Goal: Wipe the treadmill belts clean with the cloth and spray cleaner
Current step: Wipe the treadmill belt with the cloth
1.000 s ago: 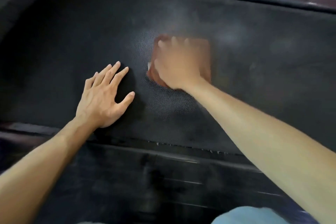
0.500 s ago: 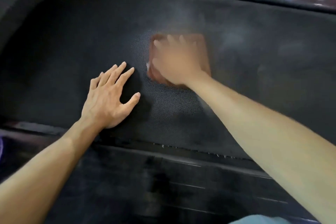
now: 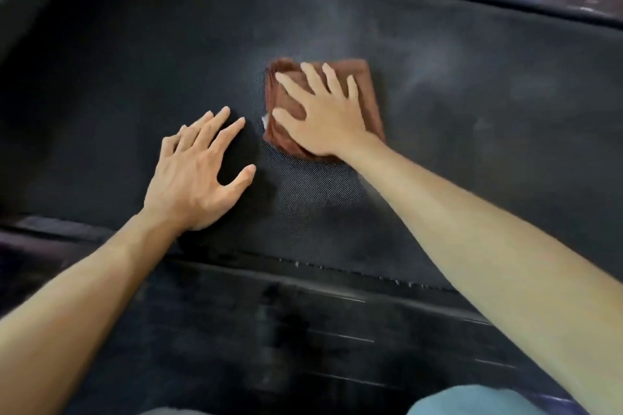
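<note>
Right hand [image 3: 322, 118] lies flat, fingers spread and straight, pressing the folded brown cloth [image 3: 365, 101] onto the treadmill belt [image 3: 488, 118], not gripping it; the wide palm likely spreads pressure so the whole pad scrubs. Left hand [image 3: 195, 172] is also open, splayed flat on the belt just beside the cloth, apart from it, probably to brace the lean or hold the belt steady. Near side rail [image 3: 236, 313] lies below; spray cleaner not in view.
</note>
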Motion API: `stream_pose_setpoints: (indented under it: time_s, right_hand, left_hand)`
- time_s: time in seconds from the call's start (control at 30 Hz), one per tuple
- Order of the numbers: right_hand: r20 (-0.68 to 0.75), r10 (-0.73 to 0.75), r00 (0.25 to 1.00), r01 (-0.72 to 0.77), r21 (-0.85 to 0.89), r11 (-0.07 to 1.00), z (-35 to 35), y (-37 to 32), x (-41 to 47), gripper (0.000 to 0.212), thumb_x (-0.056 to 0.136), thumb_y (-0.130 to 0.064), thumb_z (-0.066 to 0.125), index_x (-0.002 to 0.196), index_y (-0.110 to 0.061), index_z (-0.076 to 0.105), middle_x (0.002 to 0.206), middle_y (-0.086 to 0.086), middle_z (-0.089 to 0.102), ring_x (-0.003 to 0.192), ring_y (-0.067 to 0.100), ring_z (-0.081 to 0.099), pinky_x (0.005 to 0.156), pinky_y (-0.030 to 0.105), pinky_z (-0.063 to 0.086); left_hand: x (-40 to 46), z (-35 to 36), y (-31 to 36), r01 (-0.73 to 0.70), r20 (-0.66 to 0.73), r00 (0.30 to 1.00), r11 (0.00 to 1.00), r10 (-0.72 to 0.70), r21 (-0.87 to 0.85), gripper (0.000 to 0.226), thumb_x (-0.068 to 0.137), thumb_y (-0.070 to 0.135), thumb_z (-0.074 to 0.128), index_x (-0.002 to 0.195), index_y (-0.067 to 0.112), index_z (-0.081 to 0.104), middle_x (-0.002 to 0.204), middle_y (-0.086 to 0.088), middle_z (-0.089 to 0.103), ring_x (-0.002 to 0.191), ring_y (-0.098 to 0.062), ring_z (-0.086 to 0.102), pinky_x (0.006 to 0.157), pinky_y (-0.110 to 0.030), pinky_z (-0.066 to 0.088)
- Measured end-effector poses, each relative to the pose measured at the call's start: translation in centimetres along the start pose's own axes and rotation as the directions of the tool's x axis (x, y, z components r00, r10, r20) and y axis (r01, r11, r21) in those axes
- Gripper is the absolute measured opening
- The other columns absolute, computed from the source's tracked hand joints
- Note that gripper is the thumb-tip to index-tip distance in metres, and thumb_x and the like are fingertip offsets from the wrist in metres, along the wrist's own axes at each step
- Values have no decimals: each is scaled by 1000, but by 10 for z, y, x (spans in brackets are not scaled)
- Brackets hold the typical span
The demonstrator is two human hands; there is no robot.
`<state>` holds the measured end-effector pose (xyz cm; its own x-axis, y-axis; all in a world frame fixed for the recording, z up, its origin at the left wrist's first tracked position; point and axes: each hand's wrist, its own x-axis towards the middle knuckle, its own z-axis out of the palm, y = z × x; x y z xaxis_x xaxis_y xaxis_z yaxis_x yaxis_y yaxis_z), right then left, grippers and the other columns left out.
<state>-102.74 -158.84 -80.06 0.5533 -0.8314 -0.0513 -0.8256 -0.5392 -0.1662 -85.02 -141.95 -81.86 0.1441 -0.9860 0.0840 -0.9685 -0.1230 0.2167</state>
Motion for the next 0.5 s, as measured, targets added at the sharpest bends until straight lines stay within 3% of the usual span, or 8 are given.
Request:
stream_pose_setpoints:
  time_s: [0.07, 0.13, 0.2, 0.27, 0.37, 0.43, 0.5]
  right_hand:
    - [-38, 25, 999, -26, -13, 1000, 6, 21, -51, 67, 98, -73, 28, 161, -51, 16, 174, -5, 7, 160, 28, 1, 126, 60, -1]
    - [-73, 191, 979, -194, -29, 981, 3, 58, -70, 68, 97, -74, 28, 160, -52, 15, 174, -5, 8, 160, 28, 3, 125, 60, 0]
    - [-79, 373, 925, -374, -2, 927, -10, 89, -37, 70, 97, -75, 27, 161, -50, 16, 174, -1, 7, 160, 32, 1, 125, 63, -1]
    - [-58, 450, 891, -449, 31, 893, -21, 95, 15, 71, 98, -74, 26, 162, -46, 16, 175, 3, 6, 159, 36, -1, 123, 66, -2]
    - [-34, 283, 959, -283, 5, 959, -17, 56, 55, 71, 97, -73, 28, 162, -44, 21, 174, 4, 10, 159, 37, 2, 122, 67, -1]
    - [-22, 78, 997, -78, -7, 997, -8, 21, 28, 69, 98, -73, 29, 161, -47, 20, 174, 1, 10, 159, 34, 2, 124, 64, -1]
    - [-29, -9, 1000, 8, -12, 1000, 3, 13, -29, 69, 97, -74, 26, 161, -50, 17, 174, -3, 8, 160, 29, 1, 126, 60, -1]
  left_hand:
    - [-1, 0, 0, 1, -2, 1000, 1000, -1, 1, 78, 92, 69, 25, 161, 31, 23, 170, 8, 13, 157, -15, 8, 124, -44, 13]
    - [0, 1, 1, -5, -7, 1000, 1000, 5, -4, 79, 92, 69, 26, 160, 31, 24, 170, 8, 14, 157, -15, 8, 124, -44, 13]
    - [1, 2, 1, -6, -19, 1000, 1000, 6, -14, 78, 91, 68, 28, 159, 30, 27, 170, 7, 17, 157, -16, 11, 124, -45, 14]
    - [0, 2, 1, -6, -18, 1000, 1000, 6, -25, 77, 91, 67, 30, 159, 31, 28, 169, 7, 18, 157, -16, 12, 124, -44, 13]
    - [2, 1, 1, -9, -13, 1000, 1000, 9, -27, 77, 91, 68, 30, 159, 31, 28, 169, 8, 18, 157, -15, 12, 124, -44, 13]
    - [1, 1, 0, -11, -6, 1000, 1000, 11, -18, 78, 91, 68, 29, 159, 31, 27, 170, 8, 17, 157, -15, 12, 124, -44, 14]
    - [0, 1, 0, -8, -4, 1000, 1000, 8, -10, 78, 92, 69, 27, 160, 31, 25, 170, 8, 16, 157, -15, 11, 124, -44, 13]
